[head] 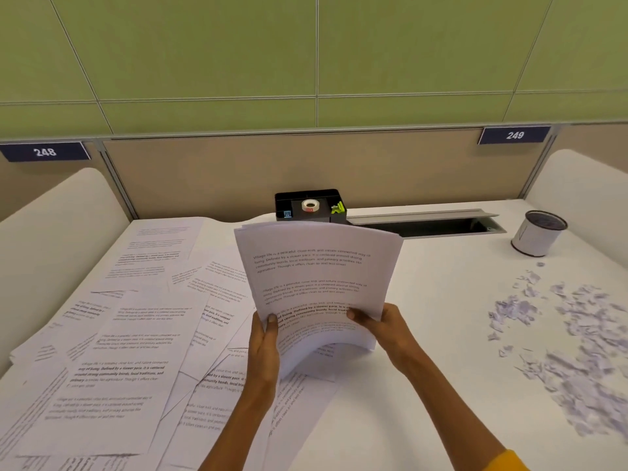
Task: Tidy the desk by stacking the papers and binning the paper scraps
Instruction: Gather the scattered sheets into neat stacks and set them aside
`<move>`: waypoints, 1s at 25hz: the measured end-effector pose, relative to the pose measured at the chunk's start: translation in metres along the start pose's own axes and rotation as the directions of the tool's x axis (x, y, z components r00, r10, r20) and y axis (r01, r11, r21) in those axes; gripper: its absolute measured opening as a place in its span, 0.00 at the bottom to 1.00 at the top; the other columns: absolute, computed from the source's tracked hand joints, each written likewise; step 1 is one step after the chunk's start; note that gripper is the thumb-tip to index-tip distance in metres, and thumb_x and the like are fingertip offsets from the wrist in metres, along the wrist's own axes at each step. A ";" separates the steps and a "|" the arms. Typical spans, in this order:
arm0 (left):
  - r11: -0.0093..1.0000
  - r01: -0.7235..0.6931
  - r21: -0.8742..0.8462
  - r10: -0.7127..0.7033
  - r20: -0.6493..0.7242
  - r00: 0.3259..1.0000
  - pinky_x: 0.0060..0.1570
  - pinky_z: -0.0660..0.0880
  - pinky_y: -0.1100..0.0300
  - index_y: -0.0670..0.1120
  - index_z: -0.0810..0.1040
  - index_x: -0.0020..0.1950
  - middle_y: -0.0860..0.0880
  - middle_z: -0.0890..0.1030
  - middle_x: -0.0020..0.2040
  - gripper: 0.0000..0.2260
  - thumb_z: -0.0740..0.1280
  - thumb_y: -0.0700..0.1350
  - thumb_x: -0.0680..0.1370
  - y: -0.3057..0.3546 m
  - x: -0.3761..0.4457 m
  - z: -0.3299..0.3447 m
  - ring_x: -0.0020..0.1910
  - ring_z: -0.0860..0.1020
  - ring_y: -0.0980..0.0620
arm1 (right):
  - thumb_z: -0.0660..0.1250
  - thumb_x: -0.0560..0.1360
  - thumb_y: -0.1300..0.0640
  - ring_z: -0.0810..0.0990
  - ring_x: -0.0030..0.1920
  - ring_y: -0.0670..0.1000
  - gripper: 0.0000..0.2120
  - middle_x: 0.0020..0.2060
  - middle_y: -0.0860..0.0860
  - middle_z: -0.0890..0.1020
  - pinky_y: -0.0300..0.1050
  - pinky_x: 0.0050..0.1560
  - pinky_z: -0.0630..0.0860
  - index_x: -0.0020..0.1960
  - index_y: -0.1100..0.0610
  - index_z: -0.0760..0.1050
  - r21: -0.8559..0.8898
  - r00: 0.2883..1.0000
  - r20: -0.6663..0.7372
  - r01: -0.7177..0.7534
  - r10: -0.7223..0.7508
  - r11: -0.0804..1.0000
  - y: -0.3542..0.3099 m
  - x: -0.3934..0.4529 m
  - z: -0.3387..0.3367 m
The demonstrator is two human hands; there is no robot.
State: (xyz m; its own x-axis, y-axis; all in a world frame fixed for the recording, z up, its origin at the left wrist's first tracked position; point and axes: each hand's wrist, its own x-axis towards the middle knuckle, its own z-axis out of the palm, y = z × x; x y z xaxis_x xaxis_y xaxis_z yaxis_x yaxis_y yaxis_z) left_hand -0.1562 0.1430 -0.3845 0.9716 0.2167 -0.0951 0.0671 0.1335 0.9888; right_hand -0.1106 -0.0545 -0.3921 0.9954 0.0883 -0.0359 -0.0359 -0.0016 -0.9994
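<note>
From the head view, a gathered sheaf of printed sheets [317, 277] stood nearly upright above the middle of the white tabletop [424, 334], its lower edge bowed and resting on or just above the surface. The left hand [263, 348] gripped the sheaf's lower left edge, thumb on the front page, and the right hand [384, 326] gripped the lower right edge the same way. To the left and near, many loose printed pages [129, 351] lay overlapping at odd angles, not yet collected. On the right, a spread of torn paper scraps [577, 351] covered the tabletop, with a small round bin [538, 236] standing beyond them at the far right. A black desk organiser [310, 205] holding a tape roll [310, 206] sat against the far partition, just behind the sheaf. The likely step was squaring the sheaf's edges. Held only at the bottom, the tall sheets could flop over or fan apart if either grip loosened. Tapping down on the loose pages beneath might catch and crease them. The scraps looked light, so a quick sweep of paper nearby could scatter them further.
</note>
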 end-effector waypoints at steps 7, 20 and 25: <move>0.999 0.010 0.034 -0.010 0.009 1.000 0.45 0.73 0.64 0.56 0.63 0.70 0.52 0.76 0.57 0.16 0.53 0.47 0.82 0.001 0.009 0.008 0.55 0.74 0.55 | 0.70 0.74 0.59 0.83 0.43 0.49 0.05 0.44 0.47 0.84 0.35 0.38 0.78 0.47 0.49 0.79 -0.075 0.994 -0.104 0.020 -0.028 0.997 -0.005 0.006 -0.002; 0.929 0.120 0.351 -0.169 0.112 0.979 0.47 0.72 0.61 0.47 0.67 0.68 0.50 0.75 0.57 0.18 0.62 0.38 0.79 -0.022 0.017 0.083 0.51 0.75 0.52 | 0.77 0.66 0.59 0.84 0.44 0.62 0.17 0.45 0.59 0.85 0.60 0.49 0.80 0.51 0.64 0.80 -0.135 0.941 -0.272 -0.244 0.201 0.960 0.011 0.011 -0.111; 0.877 0.131 0.463 -0.216 0.135 0.967 0.48 0.70 0.64 0.46 0.67 0.71 0.48 0.76 0.53 0.23 0.64 0.34 0.77 -0.040 0.004 0.098 0.49 0.74 0.52 | 0.76 0.66 0.63 0.84 0.43 0.63 0.14 0.44 0.61 0.84 0.62 0.49 0.80 0.51 0.65 0.80 -0.163 0.882 -0.334 -0.403 0.334 0.901 0.032 0.004 -0.133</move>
State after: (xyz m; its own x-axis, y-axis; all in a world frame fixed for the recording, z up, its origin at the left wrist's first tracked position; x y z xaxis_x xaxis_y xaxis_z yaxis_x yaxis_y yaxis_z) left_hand -0.1328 0.0441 -0.4135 0.9557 0.0503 -0.2900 0.2913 -0.3024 0.9076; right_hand -0.0962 -0.1868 -0.4242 0.8950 -0.2552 -0.3659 -0.4190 -0.1994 -0.8858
